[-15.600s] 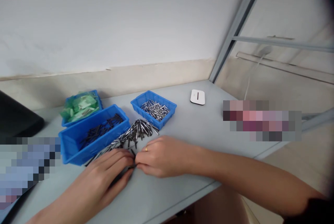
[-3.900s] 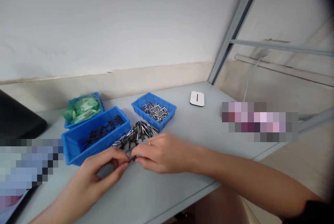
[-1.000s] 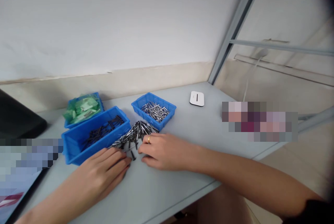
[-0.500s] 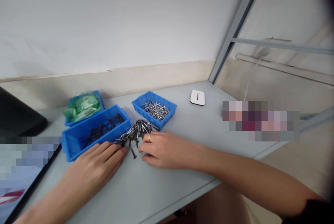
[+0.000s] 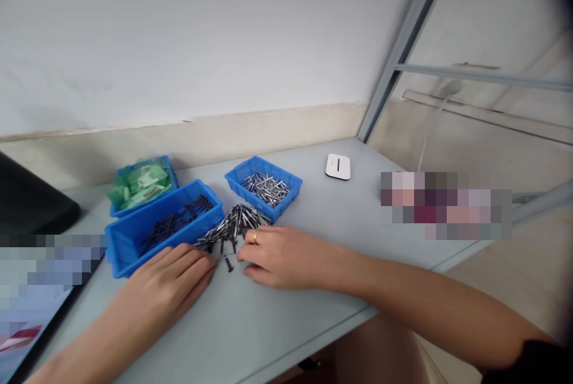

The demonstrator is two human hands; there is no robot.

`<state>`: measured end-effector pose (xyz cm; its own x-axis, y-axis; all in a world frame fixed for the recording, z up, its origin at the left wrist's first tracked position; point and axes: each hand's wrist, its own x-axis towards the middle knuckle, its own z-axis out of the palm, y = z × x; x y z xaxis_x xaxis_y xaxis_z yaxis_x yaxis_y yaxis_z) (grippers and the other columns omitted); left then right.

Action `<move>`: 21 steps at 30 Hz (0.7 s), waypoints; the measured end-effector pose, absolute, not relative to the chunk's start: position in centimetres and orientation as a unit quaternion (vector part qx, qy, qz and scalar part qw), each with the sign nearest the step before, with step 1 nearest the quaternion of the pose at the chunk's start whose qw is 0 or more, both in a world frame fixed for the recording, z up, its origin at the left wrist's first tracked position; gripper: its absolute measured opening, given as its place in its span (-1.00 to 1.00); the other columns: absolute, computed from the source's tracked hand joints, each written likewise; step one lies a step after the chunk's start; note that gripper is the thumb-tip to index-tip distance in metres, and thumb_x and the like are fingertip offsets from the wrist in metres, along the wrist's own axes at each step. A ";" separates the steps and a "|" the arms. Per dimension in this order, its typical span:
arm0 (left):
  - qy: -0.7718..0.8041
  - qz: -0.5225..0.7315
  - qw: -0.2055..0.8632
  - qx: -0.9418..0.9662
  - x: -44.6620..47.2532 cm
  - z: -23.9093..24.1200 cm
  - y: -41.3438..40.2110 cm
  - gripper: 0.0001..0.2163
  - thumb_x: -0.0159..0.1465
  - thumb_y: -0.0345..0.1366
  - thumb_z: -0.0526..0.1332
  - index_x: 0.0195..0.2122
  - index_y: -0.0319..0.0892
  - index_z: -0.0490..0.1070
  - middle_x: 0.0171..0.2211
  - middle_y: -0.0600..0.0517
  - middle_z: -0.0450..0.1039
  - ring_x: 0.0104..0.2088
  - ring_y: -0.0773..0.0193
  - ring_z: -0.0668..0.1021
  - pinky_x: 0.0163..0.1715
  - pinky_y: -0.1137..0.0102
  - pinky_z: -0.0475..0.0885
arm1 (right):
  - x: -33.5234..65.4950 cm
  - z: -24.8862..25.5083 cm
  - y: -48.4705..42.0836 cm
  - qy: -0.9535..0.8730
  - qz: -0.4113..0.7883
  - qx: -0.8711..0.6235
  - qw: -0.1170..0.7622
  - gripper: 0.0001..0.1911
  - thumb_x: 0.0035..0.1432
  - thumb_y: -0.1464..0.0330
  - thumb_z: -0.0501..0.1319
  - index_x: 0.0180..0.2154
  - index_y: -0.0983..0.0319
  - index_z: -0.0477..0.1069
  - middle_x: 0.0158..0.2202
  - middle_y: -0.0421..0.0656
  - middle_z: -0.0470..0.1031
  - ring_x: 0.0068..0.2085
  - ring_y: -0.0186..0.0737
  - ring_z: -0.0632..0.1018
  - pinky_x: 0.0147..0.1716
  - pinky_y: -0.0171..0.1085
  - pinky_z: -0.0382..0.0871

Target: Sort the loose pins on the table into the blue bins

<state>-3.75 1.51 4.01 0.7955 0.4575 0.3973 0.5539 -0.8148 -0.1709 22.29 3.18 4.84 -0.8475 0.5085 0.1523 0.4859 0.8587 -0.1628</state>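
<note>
Head view: your left hand (image 5: 172, 279) lies palm down on the grey table (image 5: 277, 324), fingers stretched out and close together, flat on the surface with nothing held in them. Your right hand (image 5: 280, 255), with a gold ring (image 5: 255, 237) on one finger, rests knuckles up with the fingers curled towards the left. The thumb is tucked underneath, so you cannot tell whether that hand pinches anything.

One loose dark screw (image 5: 228, 264) lies on the table in the gap between the two sets of fingertips, touching neither. It is to the right of your left fingertips and to the left of your right ones, about equally near both. Its long axis runs roughly away from you towards the heap, and its head seems to be at the near end.

Just behind it is the heap of metal screws (image 5: 233, 226), reaching back to the small blue bin (image 5: 250, 164) of silvery pins. The large blue bin (image 5: 134, 249) of dark screws stands just beyond your left hand. Behind it is a bin of green packets (image 5: 166, 163). A small white device (image 5: 338, 167) sits well apart at the back right.
</note>
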 end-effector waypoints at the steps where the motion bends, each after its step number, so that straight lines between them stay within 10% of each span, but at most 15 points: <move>1: -0.273 -0.174 0.135 -0.937 -3.8 3.9 1.5 -0.73 0.50 -0.31 0.01 -0.23 -0.17 0.49 -0.39 0.05 0.54 -0.38 0.22 0.56 -0.35 0.33 0.35 | 22.3 4.9 3.2 -0.959 0.060 -0.261 0.095 -0.81 0.40 0.32 0.11 -0.14 0.27 0.46 -0.17 -0.09 0.49 -0.20 -0.22 0.50 -0.22 -0.25 0.36; 21: -0.288 -0.215 0.119 -0.925 -3.7 4.5 1.2 -0.75 0.48 -0.26 0.06 -0.15 -0.13 0.54 -0.30 0.04 0.60 -0.33 0.24 0.60 -0.27 0.36 0.44 | 22.3 5.0 3.2 -0.962 0.043 -0.252 0.097 -0.80 0.40 0.32 0.10 -0.16 0.27 0.46 -0.17 -0.09 0.50 -0.19 -0.20 0.51 -0.22 -0.23 0.37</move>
<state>-3.73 1.19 4.46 0.7414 0.4820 0.4670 0.5843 -0.8058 -0.0961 22.28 3.19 4.97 -0.8543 0.4925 0.1662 0.4759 0.8697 -0.1309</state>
